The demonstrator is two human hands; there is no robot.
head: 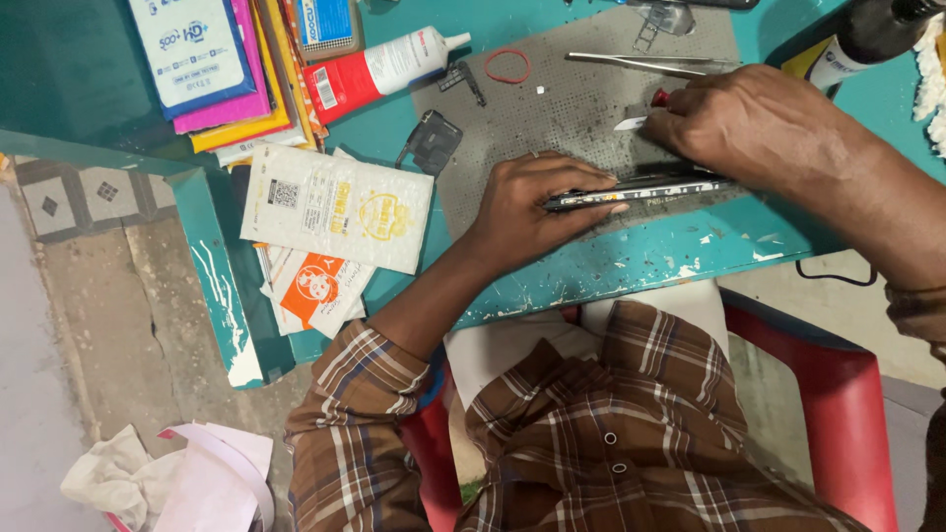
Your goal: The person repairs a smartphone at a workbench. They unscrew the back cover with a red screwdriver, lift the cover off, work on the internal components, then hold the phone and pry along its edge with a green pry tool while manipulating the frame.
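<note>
A dark, thin phone stands on its edge on the grey work mat. My left hand grips its left end, fingers curled over the top edge. My right hand presses on the phone's right part and holds a small tool with a red handle and a pale blade that pokes out past the fingers.
Metal tweezers, a red rubber band and a small dark part lie on or beside the mat. A red-and-white glue tube, stacked packets and a white pouch sit at left. A dark bottle stands at right.
</note>
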